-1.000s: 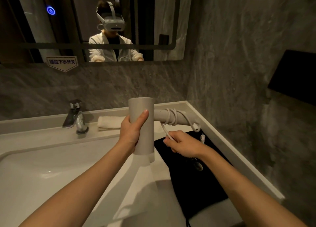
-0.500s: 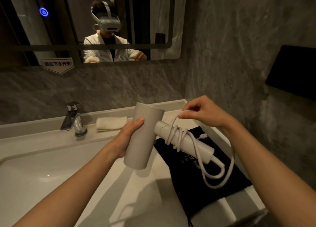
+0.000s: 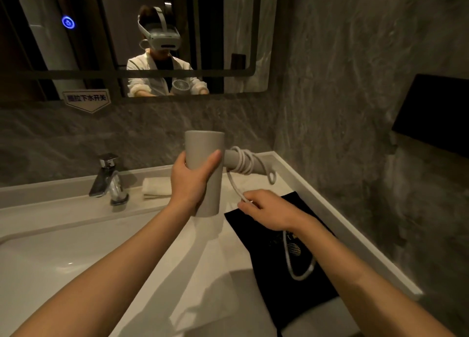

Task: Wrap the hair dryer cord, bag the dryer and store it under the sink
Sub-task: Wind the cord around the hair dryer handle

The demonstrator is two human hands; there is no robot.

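Note:
A light grey hair dryer [image 3: 206, 159] is held upright over the counter, its barrel gripped by my left hand [image 3: 189, 182]. Its handle points right, with several turns of white cord [image 3: 243, 162] wound around it. From the coil the cord drops down into my right hand [image 3: 269, 211], which pinches it below the handle. A slack loop of cord hangs beneath my right wrist over the black cloth bag [image 3: 286, 265]. The bag lies flat on the counter at the right.
A white basin [image 3: 50, 273] fills the lower left, with a chrome tap [image 3: 107, 179] behind it. A folded white towel [image 3: 154, 190] lies by the back wall. The grey stone wall and the counter's raised edge [image 3: 342, 225] close off the right. A mirror hangs above.
My right hand has come down from above the handle to below it, pulling the cord around. The dryer has tilted back upright and the hanging loop is shorter.

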